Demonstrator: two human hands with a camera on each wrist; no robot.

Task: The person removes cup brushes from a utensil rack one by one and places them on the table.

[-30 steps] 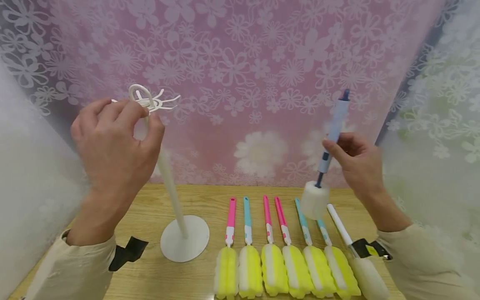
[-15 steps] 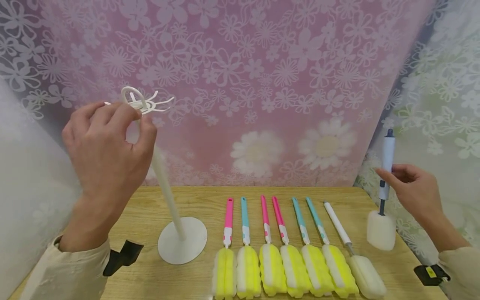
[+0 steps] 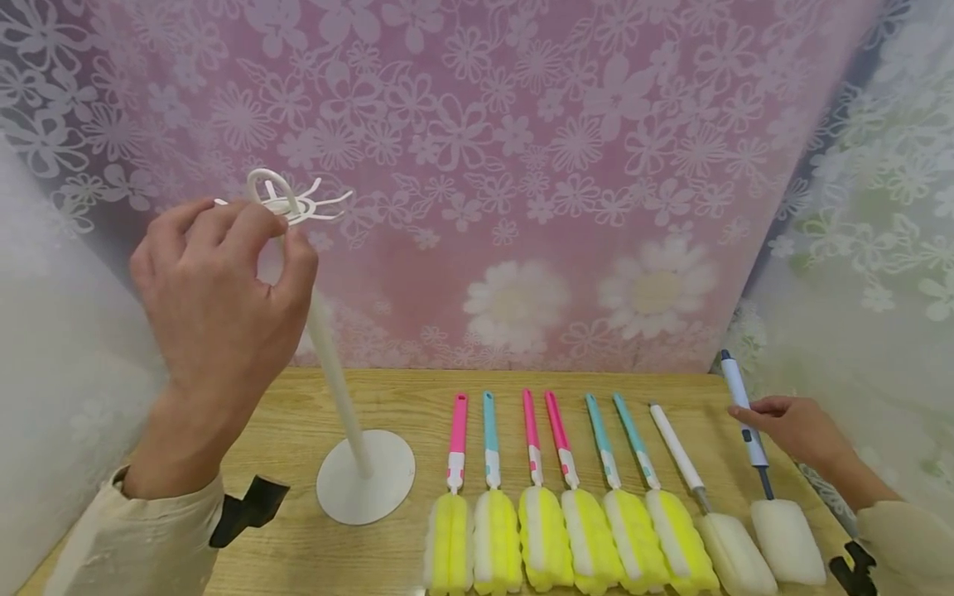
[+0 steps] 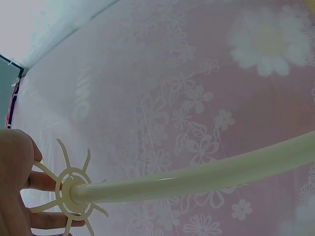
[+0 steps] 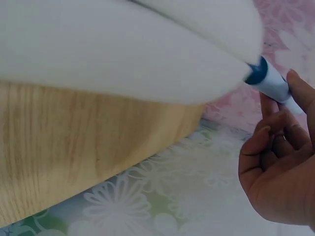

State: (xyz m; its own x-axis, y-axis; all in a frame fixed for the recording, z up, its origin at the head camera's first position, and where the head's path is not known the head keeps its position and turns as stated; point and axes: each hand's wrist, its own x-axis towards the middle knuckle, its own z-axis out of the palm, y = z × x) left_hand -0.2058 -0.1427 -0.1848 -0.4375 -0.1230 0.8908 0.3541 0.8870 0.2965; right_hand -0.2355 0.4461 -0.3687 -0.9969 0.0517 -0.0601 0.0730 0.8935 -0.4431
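My left hand holds the top of a white hook stand, fingers curled at its ring of hooks. In the left wrist view several curved hooks fan out from the ring, with fingers behind it. At the far right my right hand pinches the light-blue handle of a sponge brush, between thumb and fingers. The brush slants at the right end of the row, its white head low by the table. Up close in the right wrist view, that white sponge head fills the upper left.
Left of the held brush lies a white-handled sponge brush. Several yellow-and-white sponge brushes with pink or teal handles continue the row leftward. The stand's round base rests on the wooden table. Floral cloth hangs behind.
My right hand has carried the blue-handled brush from above the row out to the right, then down to the row's right end. My left hand has stayed on the stand.
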